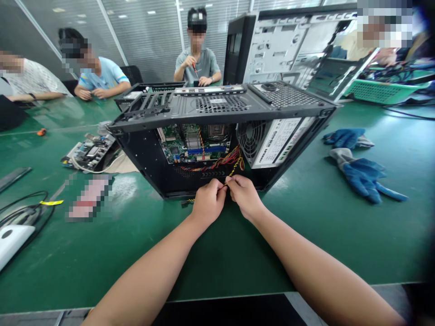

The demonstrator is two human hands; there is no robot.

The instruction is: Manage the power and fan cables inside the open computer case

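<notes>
In front of me a black computer case (217, 108) lies on the green table with its side open. My left hand (210, 199) and my right hand (245, 194) are both closed, pinching a yellow-and-black cable (233, 169) at the lower edge of the opening. The cable's plug end (187, 202) sticks out left of my left hand. Inside the case are a green motherboard (195, 142), a bundle of red and yellow wires (222, 160) and a power supply (275, 141) with a fan and a label. My fingers hide the pinched stretch of cable.
Blue work gloves (362, 174) lie to the right, with a green basket (382, 92) of cables behind. Another open case (275, 50) stands at the back. Left are drive parts (90, 151), black cables (41, 213) and a white device (13, 242). Several people sit around the table.
</notes>
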